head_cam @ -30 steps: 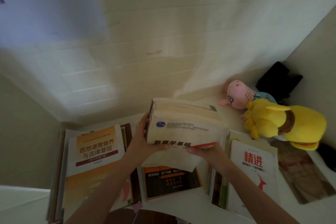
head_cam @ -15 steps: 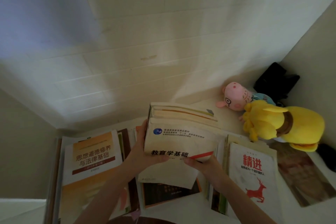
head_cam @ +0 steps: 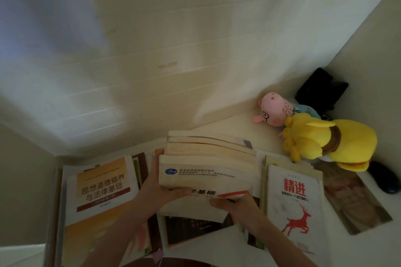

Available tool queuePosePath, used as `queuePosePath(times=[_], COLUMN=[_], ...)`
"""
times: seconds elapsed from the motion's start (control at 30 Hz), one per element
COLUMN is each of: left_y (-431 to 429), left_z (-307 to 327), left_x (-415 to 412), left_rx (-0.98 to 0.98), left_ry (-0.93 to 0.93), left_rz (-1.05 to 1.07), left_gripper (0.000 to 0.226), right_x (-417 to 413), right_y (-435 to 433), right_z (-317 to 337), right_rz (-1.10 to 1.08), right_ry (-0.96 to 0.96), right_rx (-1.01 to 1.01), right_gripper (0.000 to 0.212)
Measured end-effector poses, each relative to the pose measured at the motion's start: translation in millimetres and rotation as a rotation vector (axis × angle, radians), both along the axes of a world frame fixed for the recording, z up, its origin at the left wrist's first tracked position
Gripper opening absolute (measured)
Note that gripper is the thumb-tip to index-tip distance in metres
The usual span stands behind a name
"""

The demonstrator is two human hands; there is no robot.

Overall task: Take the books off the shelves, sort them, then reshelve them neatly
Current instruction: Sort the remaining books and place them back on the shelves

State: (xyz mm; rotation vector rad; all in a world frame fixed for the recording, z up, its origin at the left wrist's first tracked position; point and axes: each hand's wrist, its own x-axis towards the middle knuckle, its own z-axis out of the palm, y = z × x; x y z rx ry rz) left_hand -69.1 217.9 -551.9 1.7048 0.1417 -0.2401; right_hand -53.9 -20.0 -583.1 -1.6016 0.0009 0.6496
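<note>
A thick stack of cream books [head_cam: 208, 169] is held in both hands over the white surface, its top cover showing a blue logo and black Chinese characters. My left hand [head_cam: 160, 188] grips the stack's left side, thumb on the cover. My right hand [head_cam: 234, 204] holds the front right corner from below, thumb on top. Beneath the stack lies a dark book with an orange border [head_cam: 195, 230]. An orange and white book [head_cam: 102, 184] tops the left pile. A white book with red characters and a red deer [head_cam: 295, 201] tops the right pile.
A pink pig plush [head_cam: 273, 110] and a yellow plush [head_cam: 332, 141] lie at the back right, with a black object [head_cam: 321, 91] in the corner behind them. A brown-toned booklet [head_cam: 355, 201] and a dark mouse-like object [head_cam: 384, 180] lie at the far right. Tiled wall stands behind.
The stack in my hands has dropped lower toward the books beneath, its cover tipping flatter. My left thumb now covers part of the title. The grip of both hands is unchanged.
</note>
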Motion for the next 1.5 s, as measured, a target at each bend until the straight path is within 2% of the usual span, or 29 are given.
queuePosePath(times=[0.13, 0.23, 0.3, 0.33, 0.43, 0.47, 0.6, 0.67, 0.77, 0.8, 0.9, 0.97, 1.07, 1.17, 1.23, 1.4, 1.5], left_y=[-1, -10, -15, -16, -19, -20, -21, -23, -27, -28, -29, -31, -37, -47, -54, -60, -61], left_z=[-2, -1, 4, 6, 15, 19, 27, 27, 17, 11, -4, -5, -5, 0, 2, 1, 1], left_x=[3, 8, 14, 18, 27, 31, 44, 46, 36, 31, 17, 12, 9, 11, 15, 18, 17], left_rx=[0.096, 0.140, 0.175, 0.180, 0.183, 0.165, 0.075, 0.034, -0.009, -0.029, -0.085, -0.114, -0.143, -0.180, -0.197, -0.184, -0.194], left_ry=[-0.007, -0.018, -0.017, 0.002, 0.059, 0.085, 0.321, 0.444, 0.549, 0.579, 0.652, 0.663, 0.611, 0.547, 0.531, 0.548, 0.545], left_rz=[-0.018, 0.064, 0.122, 0.131, 0.145, 0.159, 0.178, 0.166, 0.187, 0.193, 0.191, 0.191, 0.163, 0.159, 0.162, 0.143, 0.155], left_gripper=[0.095, 0.080, 0.079, 0.081, 0.091, 0.090, 0.101, 0.098, 0.073, 0.071, 0.090, 0.087, 0.076, 0.050, 0.050, 0.063, 0.048], right_x=[4, 7, 14, 19, 37, 44, 61, 64, 63, 61, 55, 52, 50, 52, 53, 51, 44], right_y=[1, -1, -4, -6, -14, -17, -23, -24, -22, -22, -24, -30, -39, -46, -50, -58, -58], right_z=[2, 5, 9, 11, 22, 28, 52, 50, 33, 28, 18, 18, 21, 26, 31, 33, 32], right_rz=[-0.009, -0.025, -0.024, -0.013, 0.036, 0.050, 0.110, 0.132, 0.111, 0.107, 0.124, 0.153, 0.135, 0.125, 0.083, 0.045, 0.025], right_ry=[0.000, -0.006, -0.020, -0.037, -0.020, -0.004, 0.100, 0.189, 0.349, 0.391, 0.449, 0.456, 0.457, 0.425, 0.429, 0.435, 0.395], right_rx=[0.048, 0.047, 0.052, 0.052, 0.011, 0.001, -0.060, -0.094, -0.155, -0.169, -0.160, -0.139, -0.111, -0.111, -0.099, -0.069, -0.089], right_gripper=[0.047, 0.045, 0.047, 0.051, 0.082, 0.085, 0.061, 0.050, 0.063, 0.067, 0.068, 0.069, 0.060, 0.055, 0.048, 0.049, 0.042])
